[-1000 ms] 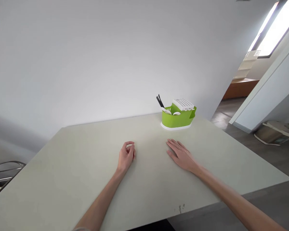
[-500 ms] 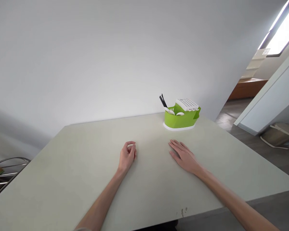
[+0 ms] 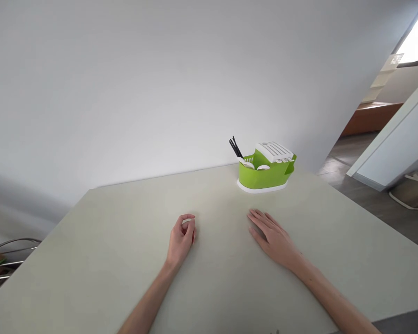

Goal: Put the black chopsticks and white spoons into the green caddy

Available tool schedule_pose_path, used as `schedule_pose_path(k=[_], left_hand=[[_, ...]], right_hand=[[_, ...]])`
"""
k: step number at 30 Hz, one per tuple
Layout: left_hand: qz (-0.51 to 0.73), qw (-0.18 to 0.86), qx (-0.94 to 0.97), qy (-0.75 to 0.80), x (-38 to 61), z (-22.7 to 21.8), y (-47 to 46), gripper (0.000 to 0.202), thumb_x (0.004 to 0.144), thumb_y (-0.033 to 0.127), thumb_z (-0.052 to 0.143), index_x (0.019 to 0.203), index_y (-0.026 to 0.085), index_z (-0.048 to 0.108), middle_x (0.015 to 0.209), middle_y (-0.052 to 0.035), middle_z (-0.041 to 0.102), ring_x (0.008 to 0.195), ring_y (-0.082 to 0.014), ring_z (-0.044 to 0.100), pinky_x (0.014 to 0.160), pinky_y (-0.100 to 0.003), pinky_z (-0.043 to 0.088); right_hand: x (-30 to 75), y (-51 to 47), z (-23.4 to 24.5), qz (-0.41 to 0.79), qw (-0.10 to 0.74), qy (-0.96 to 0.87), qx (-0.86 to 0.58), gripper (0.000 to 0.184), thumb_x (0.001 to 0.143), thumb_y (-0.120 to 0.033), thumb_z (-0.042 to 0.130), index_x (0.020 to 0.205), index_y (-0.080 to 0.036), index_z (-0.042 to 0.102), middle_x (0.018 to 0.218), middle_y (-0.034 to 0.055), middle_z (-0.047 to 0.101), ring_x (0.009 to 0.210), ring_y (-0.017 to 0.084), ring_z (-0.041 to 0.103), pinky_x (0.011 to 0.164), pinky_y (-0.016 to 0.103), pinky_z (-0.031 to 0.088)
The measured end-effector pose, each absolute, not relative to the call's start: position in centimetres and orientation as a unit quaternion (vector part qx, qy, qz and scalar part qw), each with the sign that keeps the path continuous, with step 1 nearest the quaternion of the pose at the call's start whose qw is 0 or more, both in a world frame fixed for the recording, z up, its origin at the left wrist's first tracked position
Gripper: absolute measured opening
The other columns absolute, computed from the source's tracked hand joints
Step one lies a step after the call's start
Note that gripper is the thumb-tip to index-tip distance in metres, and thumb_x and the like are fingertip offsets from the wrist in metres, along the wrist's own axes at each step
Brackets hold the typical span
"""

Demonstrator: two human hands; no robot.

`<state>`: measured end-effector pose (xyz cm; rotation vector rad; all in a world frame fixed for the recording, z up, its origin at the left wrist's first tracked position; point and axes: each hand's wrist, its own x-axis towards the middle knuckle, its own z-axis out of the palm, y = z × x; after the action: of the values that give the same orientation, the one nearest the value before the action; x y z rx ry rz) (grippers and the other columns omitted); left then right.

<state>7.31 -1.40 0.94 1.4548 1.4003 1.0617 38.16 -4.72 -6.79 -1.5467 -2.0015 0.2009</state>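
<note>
My left hand (image 3: 182,236) rests on its side on the pale table (image 3: 101,260), fingers curled loosely in toward the thumb. Nothing shows inside the curl. Palm down and flat, my right hand (image 3: 272,235) lies on the tabletop with its fingers stretched out. Just beyond it, nearest the right hand but apart from it, stands a green utensil caddy (image 3: 264,178) on a white base tray. Black chopsticks (image 3: 235,147) lean out of the caddy's left end. White spoon-like pieces (image 3: 264,167) poke above its rim, and a white slotted cover (image 3: 274,151) sits on its right part.
A plain grey-white wall (image 3: 160,102) runs along the table's back edge. Past the table on the right are a white partition (image 3: 393,144) and a bag-like bundle (image 3: 413,192) on the floor. A metal-tube rack (image 3: 7,264) stands beyond the left edge.
The view has tilted up slightly, so hands and table sit lower in the picture. Both hands keep the same pose, and the caddy stays in its place.
</note>
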Motion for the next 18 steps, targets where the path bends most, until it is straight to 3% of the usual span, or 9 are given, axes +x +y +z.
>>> schedule_pose_path(k=[18], left_hand=[[0.415,0.426,0.574,0.563,7.33,1.07,-1.38,0.036,0.095,0.055,0.058,0.109,0.022,0.059,0.056,0.0083,0.048,0.051,-0.0112,0.041,0.051,-0.023,0.033]], right_hand=[[38.07,-5.0,-6.31,0.082,0.305,-0.749,-0.583,0.054,0.109,-0.044,0.041,0.161,-0.034,0.045,0.165,0.0001,0.046,0.153,0.027,0.042,0.128,0.056,0.035]])
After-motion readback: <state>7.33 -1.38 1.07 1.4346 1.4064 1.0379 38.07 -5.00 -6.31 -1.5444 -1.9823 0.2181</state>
